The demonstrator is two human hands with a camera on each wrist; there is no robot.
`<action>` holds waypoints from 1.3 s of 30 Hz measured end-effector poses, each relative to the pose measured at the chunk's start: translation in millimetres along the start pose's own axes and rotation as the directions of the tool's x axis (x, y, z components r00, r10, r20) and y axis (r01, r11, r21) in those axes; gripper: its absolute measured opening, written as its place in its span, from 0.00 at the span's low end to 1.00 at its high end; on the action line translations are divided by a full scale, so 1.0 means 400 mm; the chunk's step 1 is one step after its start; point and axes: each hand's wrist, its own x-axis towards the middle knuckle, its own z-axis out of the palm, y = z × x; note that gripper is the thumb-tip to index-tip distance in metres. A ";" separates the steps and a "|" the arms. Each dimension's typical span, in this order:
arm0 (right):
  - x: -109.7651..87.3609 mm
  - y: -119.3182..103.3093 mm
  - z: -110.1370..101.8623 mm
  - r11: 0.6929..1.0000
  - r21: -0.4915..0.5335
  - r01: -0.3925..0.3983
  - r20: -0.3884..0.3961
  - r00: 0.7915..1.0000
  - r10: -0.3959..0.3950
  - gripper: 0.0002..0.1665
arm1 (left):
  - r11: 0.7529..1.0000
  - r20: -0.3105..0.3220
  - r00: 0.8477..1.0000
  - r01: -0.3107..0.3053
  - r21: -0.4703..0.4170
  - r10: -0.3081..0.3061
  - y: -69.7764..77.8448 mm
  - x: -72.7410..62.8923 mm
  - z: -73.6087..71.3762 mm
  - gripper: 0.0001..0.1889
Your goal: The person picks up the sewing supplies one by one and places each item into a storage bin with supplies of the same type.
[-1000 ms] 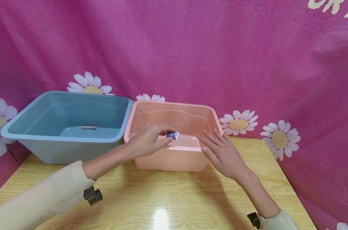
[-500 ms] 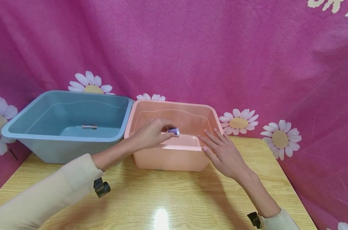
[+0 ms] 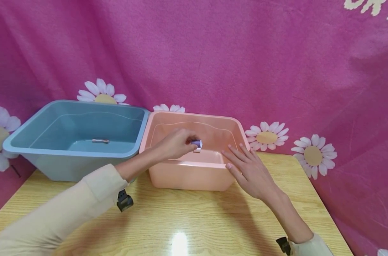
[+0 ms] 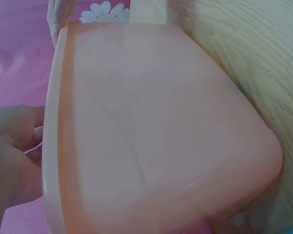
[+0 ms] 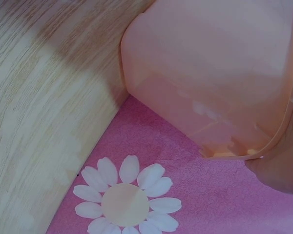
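Note:
In the head view, my left hand (image 3: 178, 144) reaches over the front rim of the pink tub (image 3: 190, 176). Its thumb and fingers pinch a small purple cylinder with a white end, which looks like a thread spool (image 3: 197, 143). A small white piece (image 3: 197, 150) shows just below the spool. My right hand (image 3: 253, 174) rests on the tub's right front corner, fingers spread and straight over the rim. From the left wrist, the tub wall hides the spool, and only part of the left hand (image 4: 17, 151) appears beyond the rim. The right hand (image 5: 283, 161) shows beside the rim in the right wrist view.
A blue tub (image 3: 69, 153) stands against the pink tub's left side. Inside it lies a small, narrow pinkish item (image 3: 100, 141). Both tubs are on a wooden table (image 3: 194, 220), with a magenta flowered cloth (image 3: 194, 53) hanging behind.
The left hand has moved a little right and farther into the pink tub, carrying the purple spool along. The right hand has stayed on the rim.

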 end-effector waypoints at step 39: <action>0.004 0.001 0.000 1.000 0.009 -0.013 0.015 1.000 0.013 0.27 | 0.997 0.109 0.992 0.063 0.052 -0.068 -0.057 0.062 0.032 0.05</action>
